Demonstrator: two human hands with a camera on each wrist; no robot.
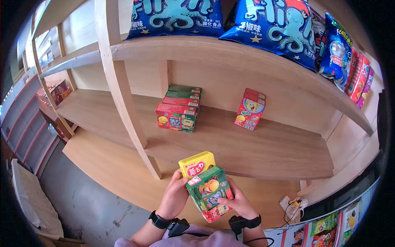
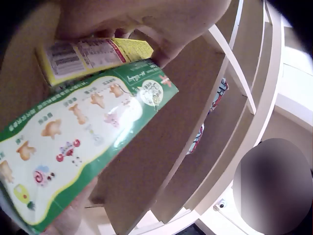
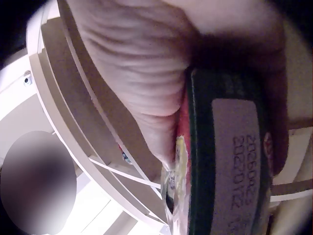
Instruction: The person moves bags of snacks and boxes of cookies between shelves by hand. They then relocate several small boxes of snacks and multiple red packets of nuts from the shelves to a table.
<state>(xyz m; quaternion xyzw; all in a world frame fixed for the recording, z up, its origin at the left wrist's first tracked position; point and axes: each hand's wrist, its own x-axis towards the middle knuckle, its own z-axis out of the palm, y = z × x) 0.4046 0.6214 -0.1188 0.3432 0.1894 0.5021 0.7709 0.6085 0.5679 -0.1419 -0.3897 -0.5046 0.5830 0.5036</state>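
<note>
In the head view, a yellow snack box (image 1: 197,162) with a red oval label is held by my left hand (image 1: 173,195), the thumb near the green box's corner. My right hand (image 1: 242,204) grips a green-and-red snack box (image 1: 209,190), its thumb across the printed front. The green box overlaps the lower part of the yellow one. From the left wrist, the green box's white panel (image 2: 78,132) shows small animal-shaped biscuits, with the yellow box (image 2: 98,56) behind it. A date-stamped side of the green box (image 3: 234,156) faces the right wrist camera.
On the wooden shelf (image 1: 222,152) stand a row of red-and-green boxes (image 1: 177,113) and some red boxes (image 1: 250,109). Blue snack bags (image 1: 271,33) overhang the upper shelf edge. An upright post (image 1: 123,94) divides the shelves. A power strip with cables (image 1: 294,206) lies at right.
</note>
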